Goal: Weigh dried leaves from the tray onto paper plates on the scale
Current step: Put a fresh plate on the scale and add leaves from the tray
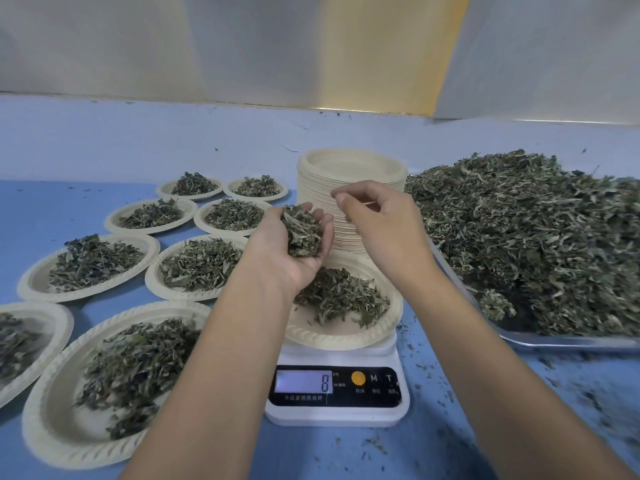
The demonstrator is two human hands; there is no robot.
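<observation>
A white digital scale [337, 393] stands at the centre front, its display reading 8. On it rests a paper plate [346, 336] with a small heap of dried leaves [341, 296]. My left hand [294, 244] hovers palm up over that plate, cupping a clump of dried leaves [302, 230]. My right hand [377, 220] is just to its right, fingers pinched on a thin pale stem. A metal tray [568, 341] on the right is piled high with dried leaves [526, 230].
Several filled paper plates [86, 265] cover the blue table [450, 427] on the left. A tall stack of empty paper plates [349, 188] stands behind the scale. Leaf crumbs litter the table near the tray. A pale wall runs along the back.
</observation>
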